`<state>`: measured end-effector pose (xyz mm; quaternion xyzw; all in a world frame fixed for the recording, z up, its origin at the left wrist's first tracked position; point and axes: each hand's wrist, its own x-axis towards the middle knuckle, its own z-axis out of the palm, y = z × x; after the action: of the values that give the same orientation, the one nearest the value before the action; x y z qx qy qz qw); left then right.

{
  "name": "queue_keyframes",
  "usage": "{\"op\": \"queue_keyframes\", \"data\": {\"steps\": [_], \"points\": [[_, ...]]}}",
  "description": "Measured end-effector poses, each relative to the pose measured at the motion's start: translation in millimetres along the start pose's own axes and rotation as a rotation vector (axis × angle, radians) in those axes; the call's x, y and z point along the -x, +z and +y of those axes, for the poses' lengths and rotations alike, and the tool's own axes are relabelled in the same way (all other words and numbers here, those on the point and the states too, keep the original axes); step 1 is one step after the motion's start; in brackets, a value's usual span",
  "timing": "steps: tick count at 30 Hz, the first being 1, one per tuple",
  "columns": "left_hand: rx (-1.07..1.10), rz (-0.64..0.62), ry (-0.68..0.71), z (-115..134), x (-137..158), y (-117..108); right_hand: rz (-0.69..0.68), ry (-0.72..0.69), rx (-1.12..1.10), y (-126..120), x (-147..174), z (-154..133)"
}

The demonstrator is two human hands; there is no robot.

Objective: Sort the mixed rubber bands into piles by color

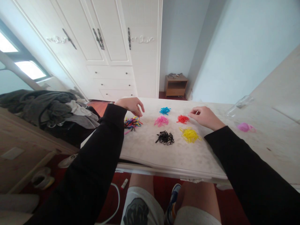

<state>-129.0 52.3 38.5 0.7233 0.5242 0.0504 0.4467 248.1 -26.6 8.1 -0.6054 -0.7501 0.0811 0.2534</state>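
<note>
My left hand (132, 105) hovers at the far edge of a mixed pile of coloured rubber bands (133, 123), its fingers loosely bent and apart. My right hand (203, 116) is beside a red pile of rubber bands (182, 119), thumb and fingertips brought together in a pinch. Whether a band is between those fingertips is too small to tell. Single-colour piles lie between and in front of the hands: blue rubber bands (165, 110), pink rubber bands (161, 121), black rubber bands (165, 137) and yellow rubber bands (190, 135).
The piles rest on a pale tabletop (145, 153). Toward the right are a clear glass bottle or jar (240, 106) on its side and a purple object (245, 127). Clothes (47, 107) are heaped at left. A white wardrobe (145, 62) and small wooden cabinet (176, 86) stand beyond.
</note>
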Motion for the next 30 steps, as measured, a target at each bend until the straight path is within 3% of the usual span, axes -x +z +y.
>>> {"op": "queue_keyframes", "data": {"steps": [20,25,30], "points": [[-0.106,0.1,-0.002,1.8,2.6,-3.1,-0.046,0.01,-0.006,-0.3,1.1,-0.7],[0.105,0.157,0.166,16.7,1.4,9.7,-0.016,-0.017,-0.023,-1.7,1.5,-3.6],[0.349,0.237,0.448,47.0,-9.6,51.1,-0.027,-0.108,-0.095,-4.3,2.5,-11.9]]}}
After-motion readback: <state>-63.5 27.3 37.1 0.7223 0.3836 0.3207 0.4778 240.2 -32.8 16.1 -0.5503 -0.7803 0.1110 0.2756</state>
